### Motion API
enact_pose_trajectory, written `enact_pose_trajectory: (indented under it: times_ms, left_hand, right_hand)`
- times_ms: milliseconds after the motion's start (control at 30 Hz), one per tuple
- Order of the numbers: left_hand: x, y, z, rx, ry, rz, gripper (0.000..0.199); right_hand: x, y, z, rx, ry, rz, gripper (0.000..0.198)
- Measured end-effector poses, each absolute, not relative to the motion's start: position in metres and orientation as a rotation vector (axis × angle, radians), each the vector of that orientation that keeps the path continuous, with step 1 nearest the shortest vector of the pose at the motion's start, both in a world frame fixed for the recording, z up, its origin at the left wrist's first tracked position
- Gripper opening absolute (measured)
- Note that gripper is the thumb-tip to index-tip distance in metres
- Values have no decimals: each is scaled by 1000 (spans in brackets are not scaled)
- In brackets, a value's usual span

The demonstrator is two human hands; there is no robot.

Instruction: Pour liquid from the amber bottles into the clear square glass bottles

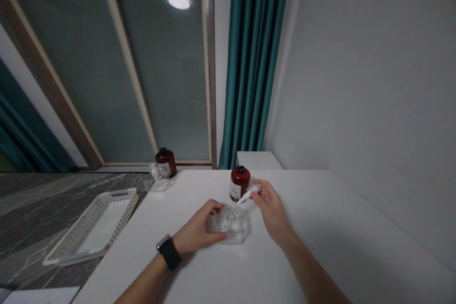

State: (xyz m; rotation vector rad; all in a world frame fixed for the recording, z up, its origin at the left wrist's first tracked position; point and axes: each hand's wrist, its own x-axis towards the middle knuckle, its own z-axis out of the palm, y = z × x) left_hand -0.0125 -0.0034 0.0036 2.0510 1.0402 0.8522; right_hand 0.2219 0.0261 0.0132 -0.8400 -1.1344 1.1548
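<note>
My left hand (204,228) has its thumb and fingers around the left end of a clear plastic box (235,228) lying on the white table. Between the fingertips of my right hand (269,204) is a white pump head (249,194), its slim end pointing down and left above the far right corner of the box. Just behind it stands an amber bottle (240,179) with a white label and a dark neck that carries no pump. My right fingers partly cover the pump head.
A second amber bottle (166,163) stands at the table's far left corner, beside another clear plastic box (159,185) with something white near it. A white perforated basket (94,228) sits left of the table (285,275). Behind are a teal curtain (255,57) and a grey wall (374,80).
</note>
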Motion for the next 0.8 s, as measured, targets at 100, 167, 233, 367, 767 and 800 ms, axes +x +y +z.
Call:
enact_pose_trajectory:
  times_ms: [100, 167, 233, 367, 767, 800]
  left_hand:
    - [-12, -4, 5, 2048, 1050, 844, 48]
    - [-12, -4, 4, 2042, 1054, 839, 49]
    - [-12, -3, 3, 2040, 1050, 836, 51]
    - [-13, -2, 1, 2049, 1033, 839, 51]
    - [-13, -2, 2, 2059, 1030, 834, 50]
    - [-13, -3, 2, 2063, 1031, 833, 50]
  right_hand:
    - [234, 31, 16, -809, -1079, 1205, 42]
    - [240, 35, 19, -765, -1025, 1221, 41]
    - [245, 38, 20, -701, -961, 1207, 42]
    - [252, 44, 21, -701, -897, 1128, 46]
    - [294, 66, -7, -1070, -1172, 721, 37]
    - [296, 69, -13, -1111, -1205, 665, 36]
